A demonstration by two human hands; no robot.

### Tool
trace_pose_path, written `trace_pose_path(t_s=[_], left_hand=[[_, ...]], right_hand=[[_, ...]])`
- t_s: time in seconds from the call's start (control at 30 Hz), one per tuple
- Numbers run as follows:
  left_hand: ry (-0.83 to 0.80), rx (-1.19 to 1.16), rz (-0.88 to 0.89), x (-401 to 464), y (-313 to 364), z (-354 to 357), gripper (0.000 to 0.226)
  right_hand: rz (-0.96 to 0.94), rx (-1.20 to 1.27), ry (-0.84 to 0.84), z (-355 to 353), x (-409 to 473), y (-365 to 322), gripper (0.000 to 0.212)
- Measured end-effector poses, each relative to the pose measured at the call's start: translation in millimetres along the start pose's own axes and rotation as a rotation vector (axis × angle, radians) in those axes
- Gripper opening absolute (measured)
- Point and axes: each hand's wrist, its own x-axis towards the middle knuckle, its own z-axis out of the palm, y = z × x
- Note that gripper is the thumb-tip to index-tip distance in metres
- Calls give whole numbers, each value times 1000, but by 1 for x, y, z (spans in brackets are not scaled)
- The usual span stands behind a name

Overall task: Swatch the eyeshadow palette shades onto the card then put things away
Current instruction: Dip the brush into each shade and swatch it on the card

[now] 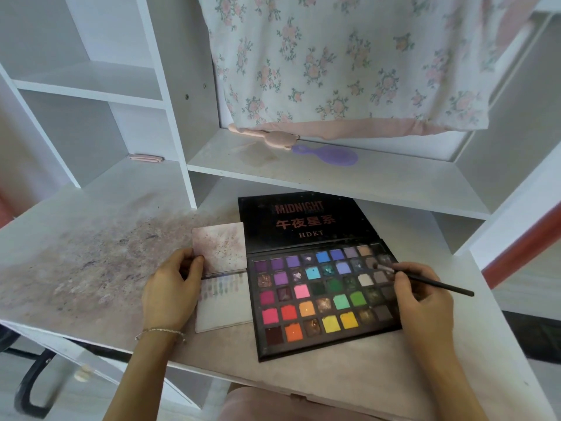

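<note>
Soft, even daylight, faint shadows, slightly hazy focus, wide-angle bending at edges.

Eyeshadow palette (pixel 321 299): black, lying open and flat on desk, lid back, many coloured pans in rows. Card (pixel 223 302): white, folded open just left of palette; faint swatch row near fold, upper flap stained pinkish. Brush (pixel 425 279): thin, black, tip apparently touching greyish pan at upper right.

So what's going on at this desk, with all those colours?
A person is swatching eyeshadow. The right hand holds a thin brush, its tip dipped in a greyish pan near the right end of the open palette. The left hand grips the card beside it, where a row of small swatches already shows.
</note>
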Motion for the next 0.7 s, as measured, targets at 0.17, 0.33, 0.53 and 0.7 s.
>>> trace_pose_path(t_s=[0.17, 0.33, 0.53, 0.7], left_hand=[[-9, -9, -13, -1, 0, 0, 14], [2, 1, -10, -1, 0, 1, 14], [9, -3, -8, -1, 1, 1, 16], [1, 3, -25, -1, 2, 1, 17]], right_hand=[[71, -42, 93, -11, 5, 11, 26], [101, -72, 115, -9, 6, 15, 14], [79, -141, 123, -9, 6, 13, 12], [89, -155, 132, -8, 6, 16, 13]])
